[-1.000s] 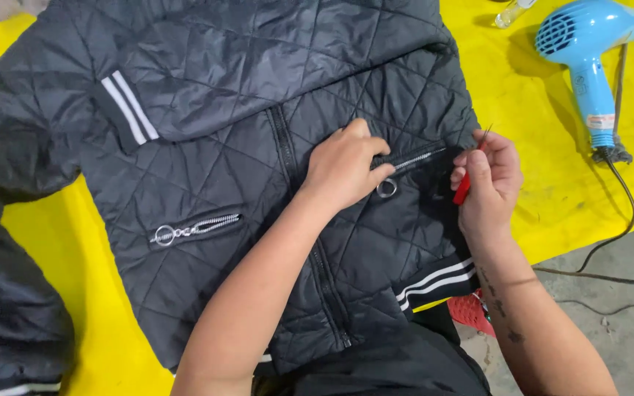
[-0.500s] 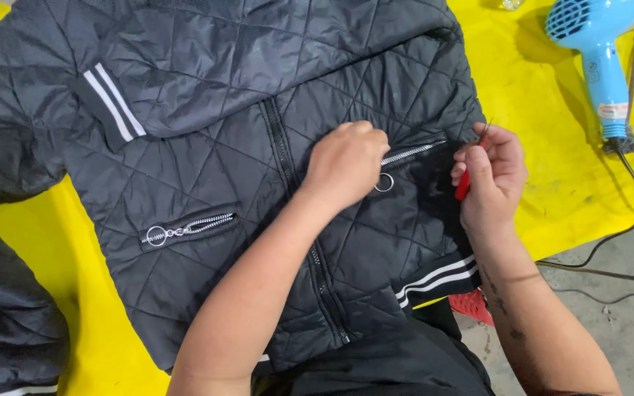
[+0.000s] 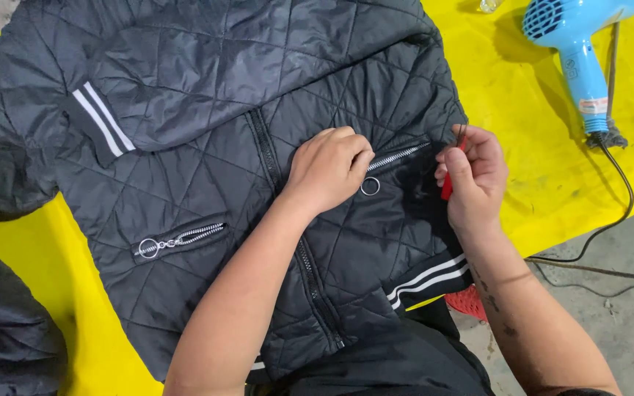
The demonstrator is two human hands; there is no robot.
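I see the black quilted zip jacket [image 3: 207, 154] lying flat on the yellow-covered worktop [image 3: 552, 169]. My left hand [image 3: 328, 169] rests on it beside the silver pocket zipper [image 3: 398, 156], my right hand [image 3: 475, 176] just right. The blue plastic hairdryer [image 3: 574, 37] lies far right.

Bright yellow table cover [image 3: 544, 139] under even light; bare grey concrete floor [image 3: 625, 308] at lower right, crossed by a black cord [image 3: 610, 227].
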